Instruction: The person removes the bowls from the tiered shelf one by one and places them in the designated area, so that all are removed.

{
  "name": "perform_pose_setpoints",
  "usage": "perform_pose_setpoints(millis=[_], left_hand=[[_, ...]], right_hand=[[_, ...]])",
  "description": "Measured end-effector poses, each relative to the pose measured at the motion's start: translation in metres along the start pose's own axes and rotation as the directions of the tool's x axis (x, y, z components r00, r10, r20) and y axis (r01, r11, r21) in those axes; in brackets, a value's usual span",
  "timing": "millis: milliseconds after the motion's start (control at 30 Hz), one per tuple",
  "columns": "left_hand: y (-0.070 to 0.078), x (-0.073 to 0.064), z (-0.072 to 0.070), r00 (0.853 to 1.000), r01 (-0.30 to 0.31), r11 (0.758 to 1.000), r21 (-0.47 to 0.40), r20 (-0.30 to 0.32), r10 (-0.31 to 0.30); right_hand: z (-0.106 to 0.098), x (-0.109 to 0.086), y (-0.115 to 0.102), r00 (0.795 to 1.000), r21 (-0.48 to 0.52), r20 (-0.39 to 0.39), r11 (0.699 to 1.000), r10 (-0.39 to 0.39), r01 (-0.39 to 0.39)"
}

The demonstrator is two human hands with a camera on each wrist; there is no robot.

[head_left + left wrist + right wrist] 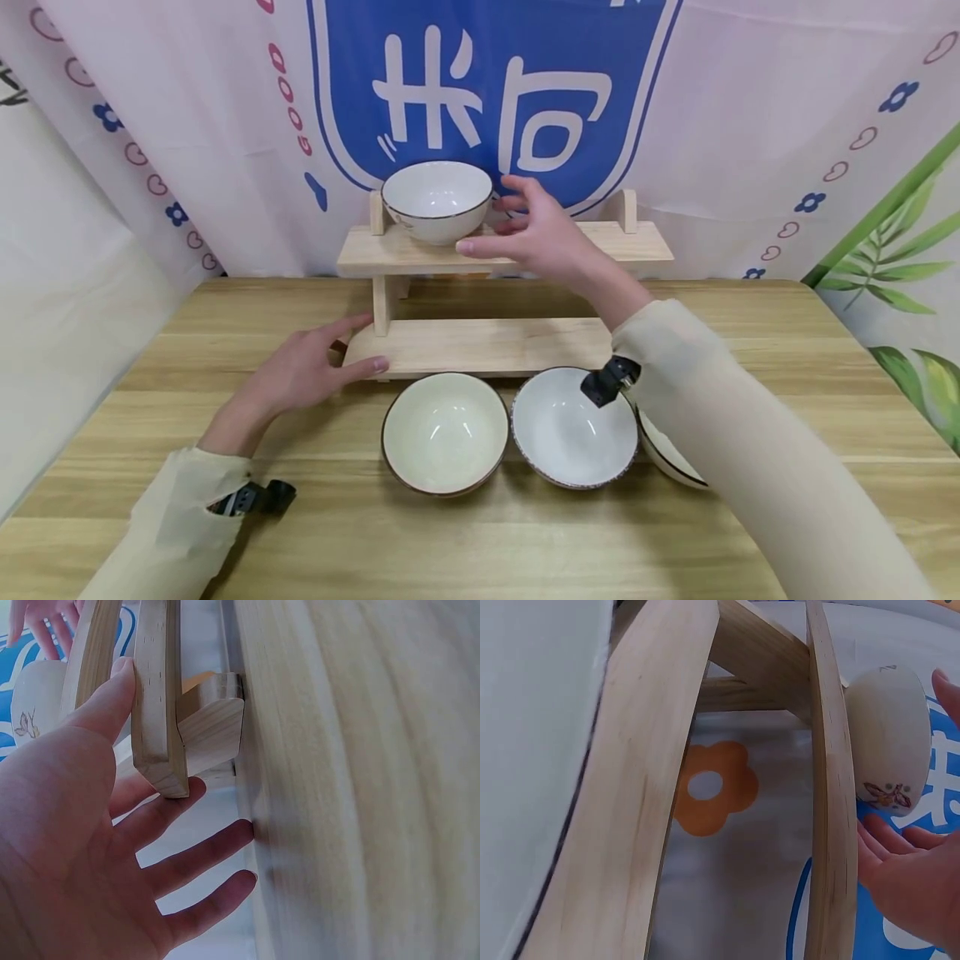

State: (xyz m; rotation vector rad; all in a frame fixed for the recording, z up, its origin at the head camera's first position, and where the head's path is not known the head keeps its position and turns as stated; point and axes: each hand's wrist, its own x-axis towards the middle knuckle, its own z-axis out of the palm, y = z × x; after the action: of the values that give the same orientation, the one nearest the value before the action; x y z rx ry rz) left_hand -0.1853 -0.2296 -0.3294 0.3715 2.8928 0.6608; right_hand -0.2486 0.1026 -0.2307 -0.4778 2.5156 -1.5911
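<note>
A white bowl (pixel 437 200) with a dark rim stands on the upper board of a two-tier wooden shelf (pixel 630 248), left of its middle. Flower decoration shows on the bowl's side (pixel 889 742) in the right wrist view. Beside it is my right hand (pixel 543 227), fingers and thumb spread, fingertips close to the bowl's right side. With the thumb on one face and fingers behind, my left hand (pixel 296 371) grips the left end of the lower board (pixel 495 348). In the left wrist view, the other fingers of that hand (pixel 67 832) are splayed beside the tabletop.
On the wooden table (pixel 480 550), in front of the shelf, stand a cream bowl (pixel 444 433), a white bowl with a speckled rim (pixel 573 429) and another bowl (pixel 671 454) partly hidden by my right sleeve. A printed curtain (pixel 750 125) hangs right behind the shelf.
</note>
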Motion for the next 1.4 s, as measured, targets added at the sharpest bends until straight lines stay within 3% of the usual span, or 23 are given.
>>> perform_pose_setpoints(millis=[333,600,1400], left_hand=[[-0.001,0.0,0.0,1.0,-0.006,1.0,0.0,0.002,0.006],[-0.001,0.0,0.0,1.0,0.001,1.0,0.001,0.002,-0.001],[-0.001,0.001,0.0,1.0,0.004,1.0,-0.003,0.006,-0.004]], right_hand=[[0.016,0.022,-0.007,1.0,0.063,-0.005,0.998,0.004,-0.004],[0.025,0.034,-0.014,0.998,0.043,-0.041,0.998,0.048,-0.046],[0.049,0.047,-0.019,0.978,0.014,-0.188,0.996,0.09,-0.089]])
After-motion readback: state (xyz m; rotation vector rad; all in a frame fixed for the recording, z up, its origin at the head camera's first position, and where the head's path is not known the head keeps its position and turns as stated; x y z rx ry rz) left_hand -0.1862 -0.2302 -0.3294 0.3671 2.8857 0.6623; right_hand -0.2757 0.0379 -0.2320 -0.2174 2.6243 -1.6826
